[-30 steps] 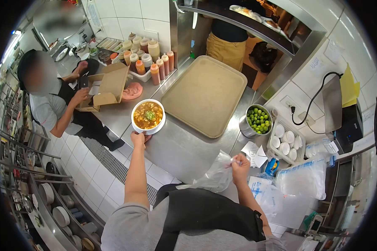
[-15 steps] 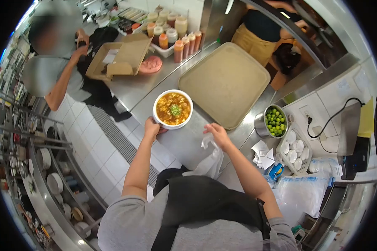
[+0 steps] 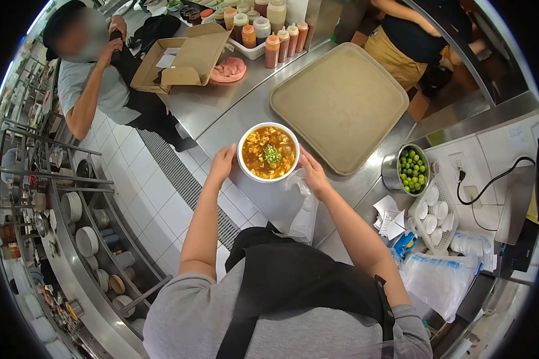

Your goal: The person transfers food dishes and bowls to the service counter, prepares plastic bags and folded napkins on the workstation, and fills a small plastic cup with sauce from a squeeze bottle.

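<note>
**Soup bowl between two hands**

The open left hand (image 3: pixel 223 163) lies along the left side of the white soup bowl (image 3: pixel 269 152); the right hand (image 3: pixel 313 172) meets its right side, its grip on the hanging plastic bag (image 3: pixel 305 212) unclear. Bowl: over the steel counter (image 3: pixel 238 113), left of the tray (image 3: pixel 341 107). Best kept level, pressed evenly. Print on the bag pack (image 3: pixel 440 284) is illegible.

White bowl (image 3: pixel 247 173) upright, soup (image 3: pixel 256 143), green garnish (image 3: pixel 272 155)
</note>
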Action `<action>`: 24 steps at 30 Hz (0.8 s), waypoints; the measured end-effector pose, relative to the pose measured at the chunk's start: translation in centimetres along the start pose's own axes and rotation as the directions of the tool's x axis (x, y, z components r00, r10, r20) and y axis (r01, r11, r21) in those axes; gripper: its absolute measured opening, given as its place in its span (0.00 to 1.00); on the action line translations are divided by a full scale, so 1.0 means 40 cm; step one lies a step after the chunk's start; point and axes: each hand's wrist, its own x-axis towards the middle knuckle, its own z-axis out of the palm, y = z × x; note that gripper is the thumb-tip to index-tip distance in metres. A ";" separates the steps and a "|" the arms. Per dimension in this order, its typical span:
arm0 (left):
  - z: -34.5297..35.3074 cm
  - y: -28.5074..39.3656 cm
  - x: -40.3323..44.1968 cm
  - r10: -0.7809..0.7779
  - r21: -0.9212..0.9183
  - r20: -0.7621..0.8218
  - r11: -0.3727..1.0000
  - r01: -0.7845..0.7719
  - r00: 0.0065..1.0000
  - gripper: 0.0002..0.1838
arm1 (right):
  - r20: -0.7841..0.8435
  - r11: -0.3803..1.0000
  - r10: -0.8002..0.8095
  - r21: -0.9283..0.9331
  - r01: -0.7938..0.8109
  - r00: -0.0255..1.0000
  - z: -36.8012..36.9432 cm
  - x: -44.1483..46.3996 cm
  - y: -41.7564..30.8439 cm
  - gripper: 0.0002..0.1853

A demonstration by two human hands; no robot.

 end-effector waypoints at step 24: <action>0.237 0.386 0.083 0.023 -0.099 0.271 0.995 0.004 0.962 0.41 | -0.351 0.980 -0.172 -0.159 0.123 0.920 -0.118 -0.048 -0.092 0.25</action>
